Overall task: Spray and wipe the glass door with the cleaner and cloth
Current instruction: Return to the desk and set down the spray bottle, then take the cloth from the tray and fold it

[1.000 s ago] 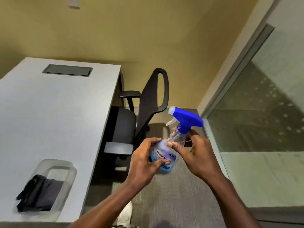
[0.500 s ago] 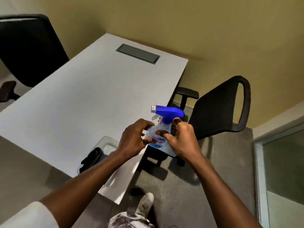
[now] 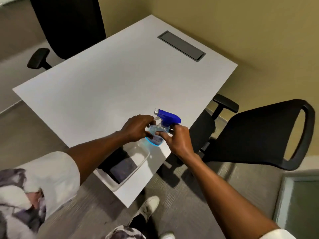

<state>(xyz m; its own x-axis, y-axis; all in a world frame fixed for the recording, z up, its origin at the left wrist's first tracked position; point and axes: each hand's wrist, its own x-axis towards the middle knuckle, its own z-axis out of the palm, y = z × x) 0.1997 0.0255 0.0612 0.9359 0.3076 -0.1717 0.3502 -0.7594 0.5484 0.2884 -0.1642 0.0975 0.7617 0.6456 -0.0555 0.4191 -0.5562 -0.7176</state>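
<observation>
A clear spray bottle [image 3: 158, 133] with a blue trigger head and blue liquid is held low over the near right corner of the white table [image 3: 107, 87]. My left hand [image 3: 137, 129] grips its body from the left. My right hand [image 3: 177, 139] grips it from the right, just under the trigger head. A dark cloth [image 3: 120, 167] lies in a clear tray [image 3: 138, 163] on the table's near edge, partly hidden by my left forearm. Only a strip of the glass door [image 3: 298, 204] shows at the lower right.
A black mesh office chair [image 3: 255, 135] stands to the right of the table, between it and the glass door. Another black chair [image 3: 67, 23] stands behind the table at top left. A grey cable hatch [image 3: 181, 46] sits in the tabletop. My shoes [image 3: 148, 207] are on grey carpet.
My view has swung left, from the glass door to the table. Both hands have carried the bottle from over the carpet to above the table's corner, by the tray.
</observation>
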